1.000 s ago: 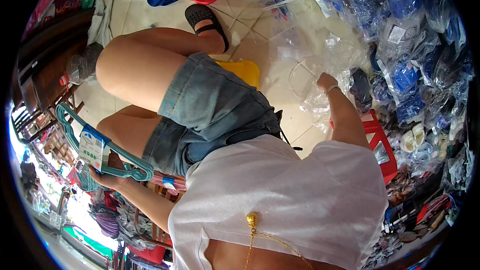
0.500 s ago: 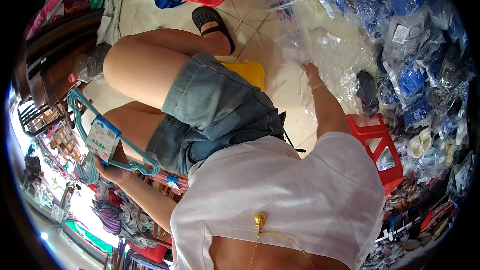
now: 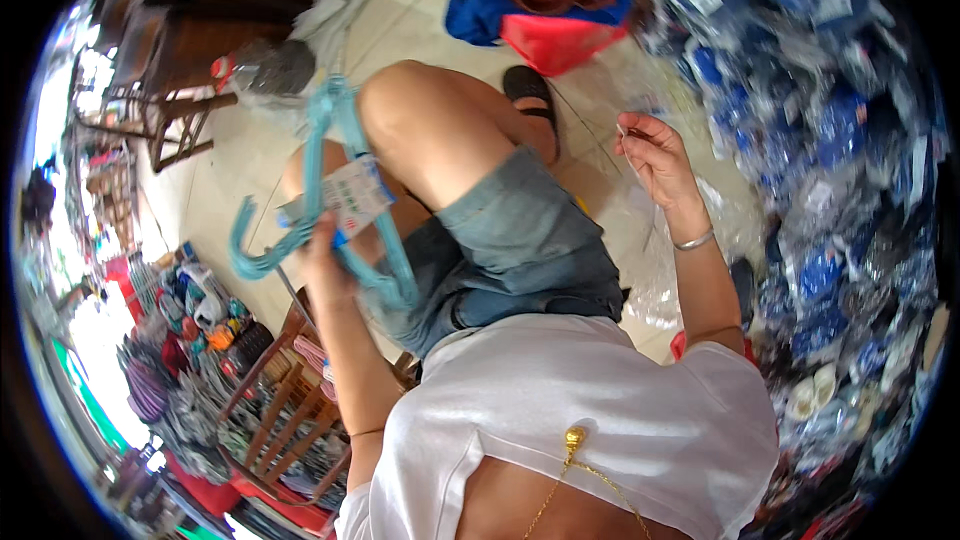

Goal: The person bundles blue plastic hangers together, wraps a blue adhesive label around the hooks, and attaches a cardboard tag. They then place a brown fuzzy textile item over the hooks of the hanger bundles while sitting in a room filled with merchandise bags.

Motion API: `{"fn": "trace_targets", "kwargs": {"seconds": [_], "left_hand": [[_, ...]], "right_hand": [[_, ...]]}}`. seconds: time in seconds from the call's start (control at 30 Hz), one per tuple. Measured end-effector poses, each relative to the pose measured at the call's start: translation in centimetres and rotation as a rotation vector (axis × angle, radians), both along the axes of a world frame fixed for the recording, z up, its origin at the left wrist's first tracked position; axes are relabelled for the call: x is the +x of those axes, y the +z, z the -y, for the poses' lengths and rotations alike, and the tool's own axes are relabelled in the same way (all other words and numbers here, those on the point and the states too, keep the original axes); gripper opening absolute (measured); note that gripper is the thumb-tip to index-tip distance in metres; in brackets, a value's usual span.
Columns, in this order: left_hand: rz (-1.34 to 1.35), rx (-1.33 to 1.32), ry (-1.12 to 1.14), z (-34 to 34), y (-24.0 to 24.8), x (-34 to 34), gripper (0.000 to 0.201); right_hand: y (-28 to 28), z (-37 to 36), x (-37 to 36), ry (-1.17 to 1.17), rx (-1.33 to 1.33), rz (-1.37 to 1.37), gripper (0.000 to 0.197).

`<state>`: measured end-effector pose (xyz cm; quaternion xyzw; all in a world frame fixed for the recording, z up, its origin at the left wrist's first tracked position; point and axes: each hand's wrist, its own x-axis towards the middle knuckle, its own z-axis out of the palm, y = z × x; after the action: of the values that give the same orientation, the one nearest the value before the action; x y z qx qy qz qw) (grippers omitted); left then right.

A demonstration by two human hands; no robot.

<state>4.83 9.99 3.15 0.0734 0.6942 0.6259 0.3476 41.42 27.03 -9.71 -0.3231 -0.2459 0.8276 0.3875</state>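
A bundle of light blue clothes hangers is in my left hand, whose fingers are wrapped round it beside my knee. A white and blue label card sits round the bundle, and the hooks point left. My right hand is raised above the floor with thumb and fingertips pinched together. From the pinch hangs a thin clear plastic bag, seen almost edge-on, so its shape is hard to make out.
Heaps of plastic-wrapped blue goods fill the right side. Crumpled clear plastic lies on the tiled floor below my right hand. Ahead stands a red container with blue cloth. A wooden chair and bagged goods are at the left.
My right hand has risen off the floor with the clear plastic bag. My left hand has brought the hangers rightward, nearer my knee. The whole view has shifted.
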Motion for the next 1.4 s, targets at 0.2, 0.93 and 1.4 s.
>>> {"fn": "trace_targets", "kwargs": {"seconds": [0.2, 0.93, 1.4], "left_hand": [[0.031, 0.088, 0.126, 1.8, -1.3, 1.0, 0.053], [-0.059, -0.288, -0.516, 11.9, 2.6, -5.4, 0.034], [0.402, 0.281, -0.163, 3.1, 0.4, -1.2, 0.013]], "right_hand": [[9.6, -1.8, -14.0, 0.316, 0.298, 0.051, 0.025], [14.8, 5.0, -27.6, 0.771, 0.842, 0.098, 0.017], [14.0, 6.7, -26.0, 0.831, 1.183, 0.327, 0.020]]}}
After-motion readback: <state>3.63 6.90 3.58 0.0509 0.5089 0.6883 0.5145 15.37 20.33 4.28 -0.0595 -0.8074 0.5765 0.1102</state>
